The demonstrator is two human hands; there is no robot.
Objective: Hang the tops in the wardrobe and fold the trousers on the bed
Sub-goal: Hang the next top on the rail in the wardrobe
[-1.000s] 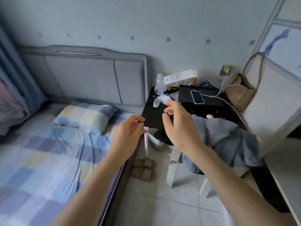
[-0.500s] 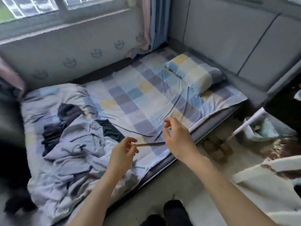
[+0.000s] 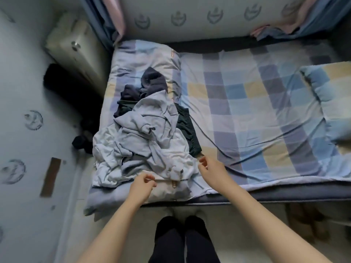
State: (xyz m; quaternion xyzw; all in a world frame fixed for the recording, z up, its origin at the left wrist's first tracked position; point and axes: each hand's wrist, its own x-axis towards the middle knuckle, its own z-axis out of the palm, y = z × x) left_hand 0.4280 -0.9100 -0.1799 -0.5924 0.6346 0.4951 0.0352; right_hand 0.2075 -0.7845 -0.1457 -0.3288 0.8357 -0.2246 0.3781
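Both hands, left (image 3: 142, 186) and right (image 3: 210, 168), loosely curled and holding nothing, hover by heaped clothes (image 3: 148, 141) beside the pillow (image 3: 326, 95)

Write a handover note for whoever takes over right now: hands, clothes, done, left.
Left hand: fingers curled at the near edge of the clothes pile; grip unclear.
Right hand: loosely curled over the pile's right edge, holding nothing visible.
Clothes: one heap on the bed, pale grey garments on top, dark garments behind and under.
Done: nothing folded or hung in view.
Left: sort the heap, hang tops, fold trousers. No wardrobe in view.
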